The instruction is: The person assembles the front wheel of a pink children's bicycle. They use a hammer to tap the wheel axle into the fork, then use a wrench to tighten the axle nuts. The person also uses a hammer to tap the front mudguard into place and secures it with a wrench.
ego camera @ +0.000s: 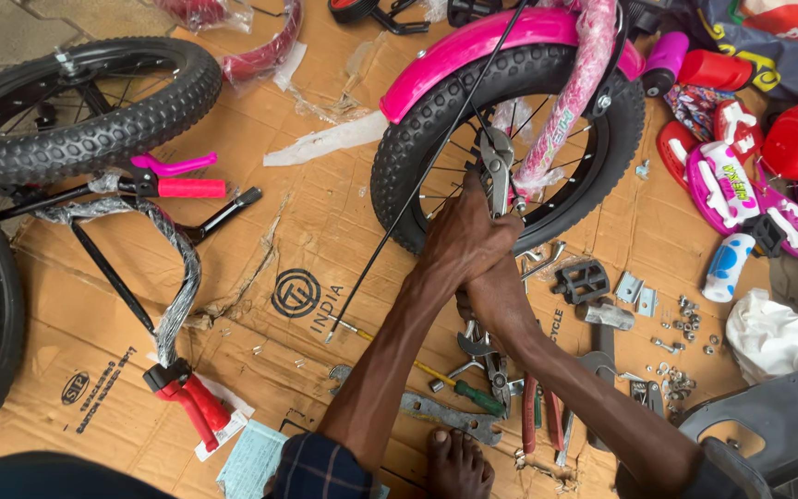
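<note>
My left hand (465,236) is closed around the handles of steel pliers (497,164). The jaws bite at the hub of a small black bicycle wheel (436,120) under a pink mudguard (473,42). My right hand (496,298) is clasped just below the left one, pressed against it at the lower end of the handles. A thin black cable (417,194) runs diagonally from the top of the view down past the wheel to the cardboard (316,231). The fork leg (574,92) is wrapped in pink plastic.
Two more black wheels (85,102) lie at left with a handlebar bearing a pink grip (191,188) and a red grip (191,402). A green-handled screwdriver (473,397), a wrench (436,411), red-handled pliers (538,407), a pedal (584,280) and several nuts (681,346) lie near my bare foot (459,462). Coloured plastic parts (741,185) are heaped at right.
</note>
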Available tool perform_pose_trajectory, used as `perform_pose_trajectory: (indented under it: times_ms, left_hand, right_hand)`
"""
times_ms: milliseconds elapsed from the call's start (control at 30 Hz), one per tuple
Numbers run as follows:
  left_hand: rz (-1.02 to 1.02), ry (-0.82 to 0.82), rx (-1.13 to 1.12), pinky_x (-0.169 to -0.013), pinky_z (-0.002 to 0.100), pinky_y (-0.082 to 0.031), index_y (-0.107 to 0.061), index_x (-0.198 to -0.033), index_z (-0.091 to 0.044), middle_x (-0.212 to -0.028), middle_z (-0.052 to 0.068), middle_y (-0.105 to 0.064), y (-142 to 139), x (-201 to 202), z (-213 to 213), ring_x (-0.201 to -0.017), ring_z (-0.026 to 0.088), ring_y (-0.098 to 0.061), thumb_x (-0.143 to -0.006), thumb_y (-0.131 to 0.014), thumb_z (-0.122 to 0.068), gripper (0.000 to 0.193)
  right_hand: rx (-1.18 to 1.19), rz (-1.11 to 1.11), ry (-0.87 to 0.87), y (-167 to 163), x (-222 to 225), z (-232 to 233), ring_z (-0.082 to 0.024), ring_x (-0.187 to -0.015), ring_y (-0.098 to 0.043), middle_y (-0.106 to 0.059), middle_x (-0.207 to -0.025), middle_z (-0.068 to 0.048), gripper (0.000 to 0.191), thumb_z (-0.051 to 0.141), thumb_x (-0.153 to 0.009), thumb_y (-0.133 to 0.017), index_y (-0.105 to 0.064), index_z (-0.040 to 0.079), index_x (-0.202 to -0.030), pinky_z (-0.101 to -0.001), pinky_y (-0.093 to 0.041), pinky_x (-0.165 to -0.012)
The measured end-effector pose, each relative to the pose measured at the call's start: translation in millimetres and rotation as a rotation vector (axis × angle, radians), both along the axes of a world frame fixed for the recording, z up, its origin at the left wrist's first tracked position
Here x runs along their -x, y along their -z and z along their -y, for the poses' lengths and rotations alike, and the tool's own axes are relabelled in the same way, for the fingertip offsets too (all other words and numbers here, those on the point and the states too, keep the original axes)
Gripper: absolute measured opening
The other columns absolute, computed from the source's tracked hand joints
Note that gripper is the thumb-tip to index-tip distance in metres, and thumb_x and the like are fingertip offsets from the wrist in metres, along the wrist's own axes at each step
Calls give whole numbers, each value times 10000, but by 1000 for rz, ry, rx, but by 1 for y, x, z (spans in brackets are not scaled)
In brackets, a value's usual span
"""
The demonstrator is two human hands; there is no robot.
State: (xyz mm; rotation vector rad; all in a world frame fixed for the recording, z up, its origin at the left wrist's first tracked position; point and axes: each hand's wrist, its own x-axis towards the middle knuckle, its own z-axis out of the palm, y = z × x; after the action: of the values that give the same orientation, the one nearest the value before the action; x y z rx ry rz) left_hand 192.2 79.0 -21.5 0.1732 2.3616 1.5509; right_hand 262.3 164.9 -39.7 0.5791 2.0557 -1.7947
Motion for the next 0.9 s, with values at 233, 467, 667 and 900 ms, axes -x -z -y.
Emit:
perform_pose_trajectory:
  times_ms: [233, 467, 667, 900]
  left_hand:
    - [-744, -317, 242, -1127, 532, -428, -470, -1368, -31, -1377, 241, -573, -9, 7, 7, -1315, 389, -536, -892, -682, -178, 542]
    - [-994, -147, 211, -1062, 592, -396, -337, -1443, 119, -1356, 365, -477, -18, 79, 57, -1251, 494, -476, -650, -967, -294, 1094]
    - [-793, -37, 194, -787, 567, -540, -436, -1209, 9, -1006, 278, -646, -18, 112, 61, -938, 477, -664, -596, -967, -197, 836]
    - [-818, -82, 203, -753, 532, -572, -439, -1228, 0, -1018, 267, -666, -11, 93, 57, -904, 457, -696, -648, -942, -159, 784]
  right_hand:
    - [41, 107, 98, -18, 5, -4, -112, -440, -333, -407, -560, 3, 76, -14, -857, -550, -497, 39, -841, -338, -252, -398]
    - [-7, 98, 15, -43, -1, -7, -92, -413, -303, -392, -518, 15, 109, 104, -903, -675, -595, 30, -895, -318, -239, -389]
    - [-99, 65, 32, -36, 0, 2, -93, -406, -338, -420, -511, 14, 165, 144, -903, -716, -615, 25, -848, -319, -266, -381]
    - [-300, -113, -20, -15, -11, -2, -122, -374, -420, -492, -474, -18, 225, 172, -914, -713, -640, 27, -759, -329, -343, -358]
